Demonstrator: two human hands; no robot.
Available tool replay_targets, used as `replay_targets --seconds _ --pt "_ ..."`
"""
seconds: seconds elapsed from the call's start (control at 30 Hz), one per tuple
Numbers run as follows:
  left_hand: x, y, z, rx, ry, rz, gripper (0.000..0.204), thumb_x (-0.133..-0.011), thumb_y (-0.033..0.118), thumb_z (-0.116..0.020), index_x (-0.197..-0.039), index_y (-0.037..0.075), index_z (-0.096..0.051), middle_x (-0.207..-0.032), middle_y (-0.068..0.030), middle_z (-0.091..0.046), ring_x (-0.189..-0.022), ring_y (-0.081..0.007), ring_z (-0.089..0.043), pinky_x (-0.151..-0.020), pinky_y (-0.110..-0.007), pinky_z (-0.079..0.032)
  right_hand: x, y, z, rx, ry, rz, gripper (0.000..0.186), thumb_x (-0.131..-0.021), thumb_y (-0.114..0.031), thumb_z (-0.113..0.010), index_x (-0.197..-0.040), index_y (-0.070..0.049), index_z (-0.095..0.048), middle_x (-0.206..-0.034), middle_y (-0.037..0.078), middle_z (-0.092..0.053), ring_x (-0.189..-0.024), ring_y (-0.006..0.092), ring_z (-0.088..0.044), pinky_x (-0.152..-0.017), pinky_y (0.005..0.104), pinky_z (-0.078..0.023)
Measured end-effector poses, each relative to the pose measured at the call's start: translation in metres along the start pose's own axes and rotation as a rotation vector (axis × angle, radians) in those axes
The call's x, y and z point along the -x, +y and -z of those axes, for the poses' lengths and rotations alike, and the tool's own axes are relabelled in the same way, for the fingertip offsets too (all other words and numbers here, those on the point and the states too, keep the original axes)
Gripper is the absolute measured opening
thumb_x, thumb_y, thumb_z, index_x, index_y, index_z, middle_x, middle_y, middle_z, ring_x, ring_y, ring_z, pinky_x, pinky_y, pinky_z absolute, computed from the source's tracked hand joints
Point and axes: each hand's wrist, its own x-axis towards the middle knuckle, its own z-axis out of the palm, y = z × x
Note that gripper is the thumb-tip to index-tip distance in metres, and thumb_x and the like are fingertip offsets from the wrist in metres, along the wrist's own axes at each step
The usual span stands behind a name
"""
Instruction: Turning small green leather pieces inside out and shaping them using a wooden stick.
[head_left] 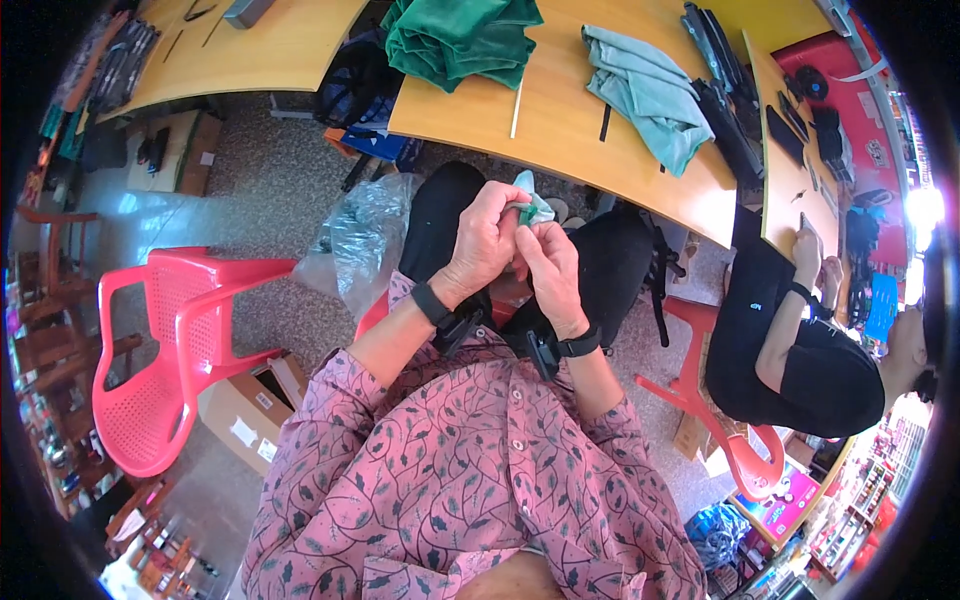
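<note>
Above my lap, close to the table's near edge, both hands meet on a small piece of pale cloth (541,209) with a bright green part at its middle. My left hand (484,240) pinches it from the left, its fingertips closed. My right hand (553,275) grips its lower right side between thumb and fingers. The fingers cover much of the piece, so its full shape is hidden. On the yellow wooden table (560,110) ahead lie a heap of dark green velvety cloth (460,42) and a folded pale teal cloth (650,95).
A crumpled clear plastic bag (368,240) is left of my knees. Further left stand a pink plastic chair (150,400) and a cardboard box (240,415). At right, a person in black (760,330) sits by another table, hands at its edge. Dark folded items (725,115) line the table's right side.
</note>
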Motion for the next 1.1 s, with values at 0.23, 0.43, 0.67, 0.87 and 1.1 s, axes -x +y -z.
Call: replay_targets --seconds 0.23,0.43,0.67,0.87,1.1 --pt "0.002 -0.014 -0.003 -0.251 0.025 -0.144 0.023 -0.075 -0.009 -0.057 -0.094 0.003 -0.056 -0.092 -0.0163 -0.054 -0.086 -0.0363 -0.056 -0.072 -0.043 -0.049 -0.003 0.006 0.008 0.209 0.108 0.014 0.022 -0.099 -0.021 -0.057 -0.085 -0.004 -0.053 -0.069 0.0 -0.056 -0.058 0.0058 -0.05 -0.053 0.0221 -0.042" --pt "-0.002 -0.021 0.005 -0.574 0.092 -0.178 0.025 -0.071 0.003 -0.066 -0.094 0.006 -0.057 -0.099 -0.0145 -0.05 -0.093 -0.0363 -0.049 -0.077 -0.043 -0.043 0.012 0.011 -0.001 0.432 0.033 0.197 0.019 -0.099 -0.019 -0.056 -0.086 -0.006 -0.051 -0.071 -0.002 -0.055 -0.058 0.0027 -0.045 -0.051 0.0192 -0.038" --pt "0.0 -0.061 0.011 -0.045 0.276 0.516 0.029 -0.082 0.008 -0.067 -0.108 -0.001 -0.056 -0.101 -0.0163 -0.058 -0.092 -0.0312 -0.058 -0.083 -0.038 -0.049 0.023 0.01 -0.011 0.218 -0.091 0.002 0.018 -0.098 -0.015 -0.056 -0.088 -0.003 -0.049 -0.072 0.004 -0.059 -0.058 0.0079 -0.051 -0.051 0.0251 -0.042" --pt "-0.002 -0.037 0.003 -0.032 0.305 0.206 0.029 -0.079 0.003 -0.069 -0.106 0.001 -0.059 -0.098 -0.0141 -0.06 -0.089 -0.027 -0.062 -0.079 -0.035 -0.051 0.024 0.007 -0.001 0.316 -0.189 -0.144 0.016 -0.097 -0.016 -0.054 -0.09 -0.003 -0.049 -0.075 0.006 -0.057 -0.064 0.0108 -0.054 -0.058 0.0267 -0.045" --pt "-0.001 0.009 0.003 -0.197 0.1 -0.253 0.036 -0.069 0.0 -0.074 -0.103 0.005 -0.064 -0.099 -0.0142 -0.056 -0.087 -0.0323 -0.061 -0.072 -0.037 -0.052 -0.008 -0.007 -0.001 0.294 0.293 0.303 0.033 -0.098 -0.022 -0.057 -0.121 0.001 -0.054 -0.098 0.007 -0.062 -0.088 0.0128 -0.058 -0.074 0.0279 -0.049"
